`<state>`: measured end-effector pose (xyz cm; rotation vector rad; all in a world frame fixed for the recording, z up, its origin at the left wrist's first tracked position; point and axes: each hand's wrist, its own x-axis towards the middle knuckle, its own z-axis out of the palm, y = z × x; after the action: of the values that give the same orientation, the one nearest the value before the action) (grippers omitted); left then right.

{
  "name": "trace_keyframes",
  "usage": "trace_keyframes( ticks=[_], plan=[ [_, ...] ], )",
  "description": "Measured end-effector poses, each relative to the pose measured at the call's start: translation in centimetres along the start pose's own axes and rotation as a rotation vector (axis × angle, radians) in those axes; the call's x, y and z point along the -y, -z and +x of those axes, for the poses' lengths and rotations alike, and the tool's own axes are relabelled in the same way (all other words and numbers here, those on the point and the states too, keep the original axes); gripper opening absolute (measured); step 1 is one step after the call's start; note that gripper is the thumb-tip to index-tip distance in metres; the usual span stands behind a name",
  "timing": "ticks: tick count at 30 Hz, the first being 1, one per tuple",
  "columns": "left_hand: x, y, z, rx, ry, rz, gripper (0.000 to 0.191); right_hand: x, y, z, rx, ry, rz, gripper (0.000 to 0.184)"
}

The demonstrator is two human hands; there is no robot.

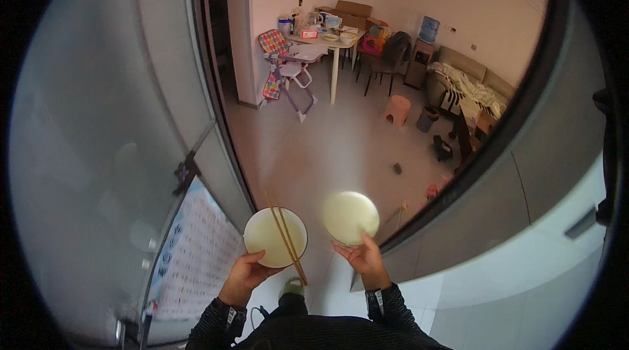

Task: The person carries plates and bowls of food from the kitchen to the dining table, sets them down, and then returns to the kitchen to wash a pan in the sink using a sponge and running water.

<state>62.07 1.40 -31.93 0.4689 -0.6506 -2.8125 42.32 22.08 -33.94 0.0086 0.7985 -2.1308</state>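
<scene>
My left hand (246,274) grips a round white bowl (271,244) by its near rim, the thumb over the edge. A pair of wooden chopsticks (286,238) lies across that bowl, their ends jutting past the rim on both sides. To the right, my right hand (362,257) holds a second white dish (351,217), with the thumb on its rim and the fingers beneath. The two dishes are apart. Whatever lies inside them cannot be made out.
A door frame (223,138) borders the room in front. Beyond it are a folding high chair (291,67), a cluttered table (339,44), a pink plastic stool (397,110), a dark bin (427,119), a sofa (462,62) and small objects on the floor.
</scene>
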Motion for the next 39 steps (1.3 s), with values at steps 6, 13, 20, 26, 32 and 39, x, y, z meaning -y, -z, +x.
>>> trace_keyframes(
  ticks=[6, 13, 20, 26, 32, 39],
  plan=[
    [-6.5, -3.4, 15.2, 0.033, 0.089, 0.004, 0.054, 7.9, -3.1, 11.4, 0.011, 0.133, -0.037, 0.05],
    [-11.2, -7.8, 33.6, 0.058, 0.041, 0.043, 0.051, 17.8, -2.7, 25.3, -0.04, 0.215, -0.117, 0.058],
    [-15.8, -12.7, 50.1, 0.018, 0.085, 0.012, 0.052, 27.4, -1.5, 40.2, 0.016, 0.23, -0.081, 0.063],
    [-18.5, -16.0, 63.8, 0.001, 0.08, 0.019, 0.057, 35.7, -0.6, 51.5, 0.044, 0.15, -0.065, 0.06],
    [-21.3, -17.0, 79.1, 0.053, 0.132, 0.033, 0.05, 41.6, 0.2, 62.7, 0.031, 0.13, -0.038, 0.062],
    [-24.2, -21.4, 95.9, 0.106, 0.157, -0.021, 0.058, 50.5, -0.7, 75.0, -0.098, 0.167, 0.005, 0.069]
  ],
)
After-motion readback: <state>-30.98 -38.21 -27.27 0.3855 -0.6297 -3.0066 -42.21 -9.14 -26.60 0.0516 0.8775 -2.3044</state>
